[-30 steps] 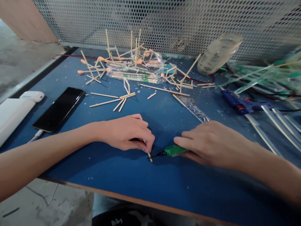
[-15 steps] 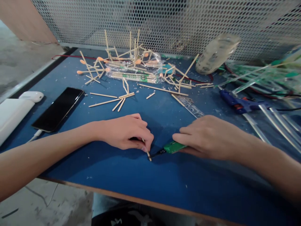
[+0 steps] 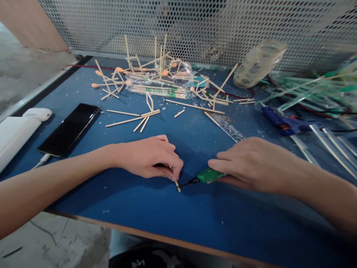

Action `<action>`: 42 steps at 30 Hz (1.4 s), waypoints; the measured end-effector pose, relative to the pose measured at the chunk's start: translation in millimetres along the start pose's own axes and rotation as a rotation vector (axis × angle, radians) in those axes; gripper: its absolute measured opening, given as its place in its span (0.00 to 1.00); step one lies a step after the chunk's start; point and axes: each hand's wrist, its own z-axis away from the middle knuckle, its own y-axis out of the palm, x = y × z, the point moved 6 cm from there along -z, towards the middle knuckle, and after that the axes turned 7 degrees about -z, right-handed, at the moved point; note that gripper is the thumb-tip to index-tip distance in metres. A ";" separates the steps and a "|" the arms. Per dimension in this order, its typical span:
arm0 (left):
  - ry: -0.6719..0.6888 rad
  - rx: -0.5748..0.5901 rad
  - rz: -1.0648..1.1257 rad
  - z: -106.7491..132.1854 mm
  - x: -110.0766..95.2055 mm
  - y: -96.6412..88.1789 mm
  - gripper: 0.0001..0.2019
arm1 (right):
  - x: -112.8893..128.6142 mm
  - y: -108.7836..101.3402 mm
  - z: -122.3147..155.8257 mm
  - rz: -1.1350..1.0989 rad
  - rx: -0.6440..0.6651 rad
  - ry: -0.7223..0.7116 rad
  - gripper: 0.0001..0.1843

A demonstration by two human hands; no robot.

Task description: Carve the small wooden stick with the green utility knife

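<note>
Stick [image 3: 177,183] of pale wood in left grip [image 3: 154,158], against slim dark blade [image 3: 190,182]

Black rectangular smartphone [image 3: 69,130] lies near left edge of blue-topped table [image 3: 125,210], beside white oblong case [image 3: 15,139]. Translucent cylindrical container [image 3: 259,65] at rear edge, before grey perforated metal panel [image 3: 195,28].

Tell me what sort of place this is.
Probably a craft or model-making workbench: the right hand holds a green-handled cutter at a thin stick, more sticks lie farther back, and a blue glue gun lies to the right.
</note>
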 end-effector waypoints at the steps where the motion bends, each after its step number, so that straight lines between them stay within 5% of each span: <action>1: -0.002 0.003 0.001 -0.1 0.1 0.0 0.12 | -0.3 0.1 -0.3 -0.001 -0.001 -0.002 0.31; 23: 0.077 -0.058 0.021 -1.7 -4.4 -3.6 0.09 | 9.9 -3.1 -3.2 0.003 -0.036 0.073 0.21; 32: 0.049 -0.027 0.020 -1.7 -1.5 -2.4 0.10 | 8.5 0.3 -1.6 0.012 -0.031 0.063 0.21; 37: 0.039 -0.040 0.019 -1.8 -1.8 -3.2 0.09 | 8.1 -0.1 -1.9 0.021 -0.047 0.013 0.31; 42: 0.020 -0.016 0.013 -1.2 -1.6 -1.4 0.10 | 9.1 1.4 -1.1 -0.001 -0.042 0.050 0.27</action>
